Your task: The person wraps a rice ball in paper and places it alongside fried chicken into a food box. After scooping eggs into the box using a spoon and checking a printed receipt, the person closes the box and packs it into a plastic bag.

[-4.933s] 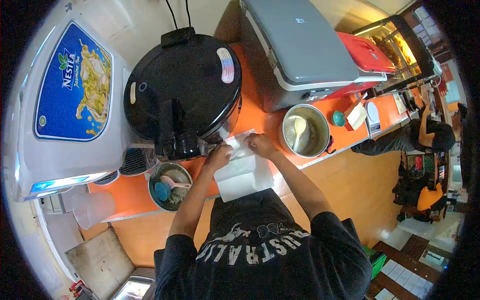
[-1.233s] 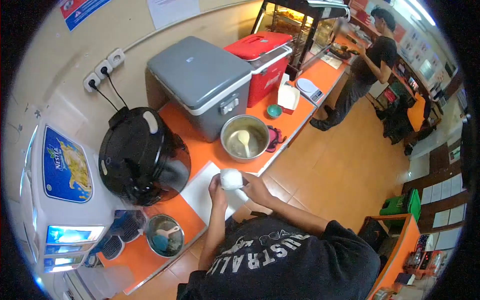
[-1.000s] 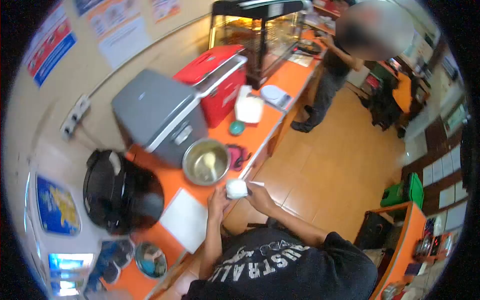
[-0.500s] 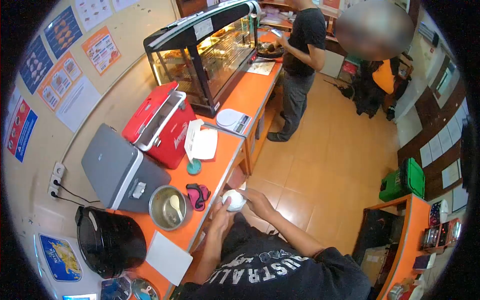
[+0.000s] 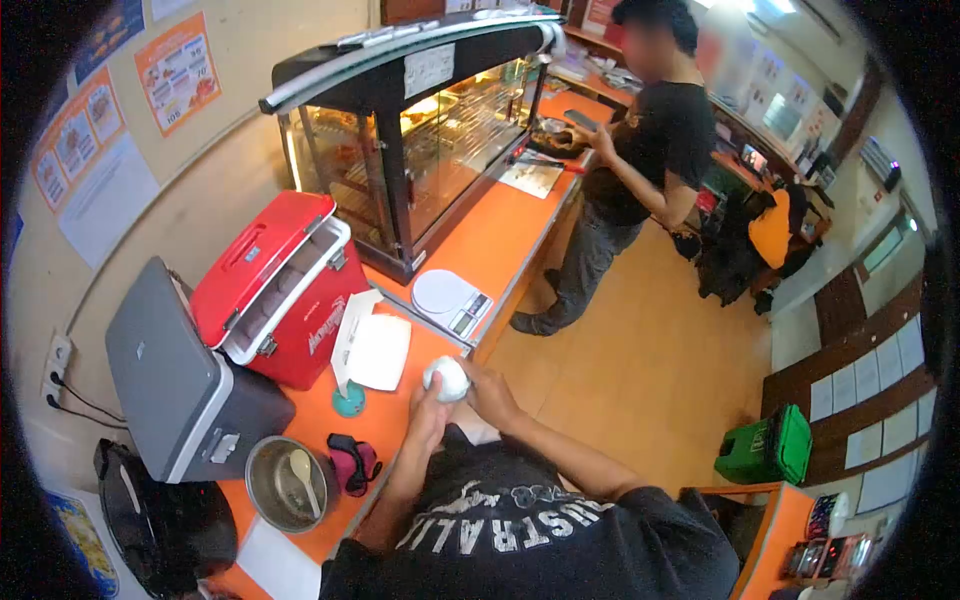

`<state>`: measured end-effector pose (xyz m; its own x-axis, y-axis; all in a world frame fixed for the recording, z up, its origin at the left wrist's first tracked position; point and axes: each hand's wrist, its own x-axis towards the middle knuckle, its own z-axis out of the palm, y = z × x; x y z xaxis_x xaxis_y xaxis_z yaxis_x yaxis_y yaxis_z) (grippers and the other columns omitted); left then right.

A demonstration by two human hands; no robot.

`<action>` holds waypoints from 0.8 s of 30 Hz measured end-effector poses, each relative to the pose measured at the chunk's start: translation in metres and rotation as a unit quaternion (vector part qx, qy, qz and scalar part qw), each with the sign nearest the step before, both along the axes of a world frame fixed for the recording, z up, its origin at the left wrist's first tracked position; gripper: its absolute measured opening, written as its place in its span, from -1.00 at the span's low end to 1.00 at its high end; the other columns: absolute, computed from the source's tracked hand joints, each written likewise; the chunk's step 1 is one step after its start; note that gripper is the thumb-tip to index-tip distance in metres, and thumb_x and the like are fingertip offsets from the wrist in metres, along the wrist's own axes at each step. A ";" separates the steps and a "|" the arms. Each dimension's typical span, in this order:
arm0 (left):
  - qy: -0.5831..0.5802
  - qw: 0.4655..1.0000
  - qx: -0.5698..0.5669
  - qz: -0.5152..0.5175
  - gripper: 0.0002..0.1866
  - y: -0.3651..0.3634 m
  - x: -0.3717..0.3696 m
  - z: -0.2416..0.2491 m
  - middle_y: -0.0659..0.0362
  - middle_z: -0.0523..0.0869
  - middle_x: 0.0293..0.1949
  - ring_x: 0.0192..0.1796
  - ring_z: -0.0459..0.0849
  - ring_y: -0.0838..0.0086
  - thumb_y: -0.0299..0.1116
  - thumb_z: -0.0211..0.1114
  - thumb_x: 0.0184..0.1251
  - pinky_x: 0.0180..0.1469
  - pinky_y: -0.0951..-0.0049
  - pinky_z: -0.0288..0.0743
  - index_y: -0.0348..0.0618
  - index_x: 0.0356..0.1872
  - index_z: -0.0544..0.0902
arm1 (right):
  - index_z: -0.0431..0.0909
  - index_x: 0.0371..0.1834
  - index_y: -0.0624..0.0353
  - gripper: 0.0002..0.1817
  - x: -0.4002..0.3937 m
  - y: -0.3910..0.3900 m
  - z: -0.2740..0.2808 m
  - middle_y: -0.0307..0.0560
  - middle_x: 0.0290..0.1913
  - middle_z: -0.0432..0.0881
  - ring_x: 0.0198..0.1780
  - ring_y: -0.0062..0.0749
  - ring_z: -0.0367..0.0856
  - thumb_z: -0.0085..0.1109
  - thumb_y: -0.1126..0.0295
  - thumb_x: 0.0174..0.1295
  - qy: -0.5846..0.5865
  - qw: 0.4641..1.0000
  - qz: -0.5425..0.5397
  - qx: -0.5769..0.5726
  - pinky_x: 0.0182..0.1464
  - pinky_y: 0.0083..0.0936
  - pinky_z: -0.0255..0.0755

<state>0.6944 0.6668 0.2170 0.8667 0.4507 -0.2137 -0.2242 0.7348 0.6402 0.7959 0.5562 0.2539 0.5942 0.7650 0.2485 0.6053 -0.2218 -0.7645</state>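
Note:
A round white bundle (image 5: 446, 380) sits between my two hands, in front of my chest. My left hand (image 5: 428, 415) has its fingers wrapped round the bundle's lower left side. My right hand (image 5: 490, 392) is at its right side, with the fingers bent; whether they grip the bundle is hard to make out. Just left of my hands, an open white box (image 5: 380, 350) stands on the orange counter (image 5: 400, 400), with a small teal round object (image 5: 349, 400) beside it. A pink and black item (image 5: 352, 465) lies closer to me.
A metal pot (image 5: 270, 490) with a spoon, a red cooler (image 5: 320, 310) and a grey cooler (image 5: 170, 390) stand at left. Farther ahead are a scale (image 5: 445, 294) and a glass display case (image 5: 430, 150). Another person (image 5: 670, 150) stands beyond, holding a phone.
The view has shifted, and the counter items appear lower and farther left. My hands and the white bundle now appear nearer the white box. My right hand has come closer round the bundle.

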 end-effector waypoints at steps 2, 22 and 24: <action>0.011 0.999 0.015 0.041 -0.51 0.010 0.016 -0.008 0.07 0.55 0.19 0.22 0.54 0.31 -0.14 0.12 0.51 0.27 0.17 0.42 -0.24 0.29 0.38 | 0.40 0.30 0.26 -0.40 0.018 0.021 0.002 0.21 0.00 0.64 -0.12 0.04 0.70 0.12 0.54 0.09 0.043 0.997 0.058 -0.038 -0.05 -0.30 0.56; 0.288 0.937 -0.007 0.196 -0.40 0.073 -0.024 -0.076 0.11 0.44 0.27 0.23 0.47 0.35 0.14 -0.18 0.56 0.19 0.30 0.44 -0.06 0.38 0.28 | 0.56 0.13 0.31 -0.40 0.056 0.189 -0.044 -0.02 0.05 0.63 0.08 -0.37 0.57 0.44 0.17 0.07 0.472 0.778 0.333 -0.246 0.14 -0.41 0.42; 0.192 0.938 0.015 0.288 -0.44 0.070 -0.017 -0.110 0.10 0.46 0.25 0.23 0.45 0.31 0.06 -0.04 0.54 0.10 0.30 0.47 -0.07 0.38 0.29 | 0.58 0.08 0.34 -0.32 0.070 0.203 -0.068 0.00 0.01 0.64 0.05 -0.34 0.57 0.50 0.08 -0.03 0.368 0.839 0.315 -0.247 0.08 -0.41 0.44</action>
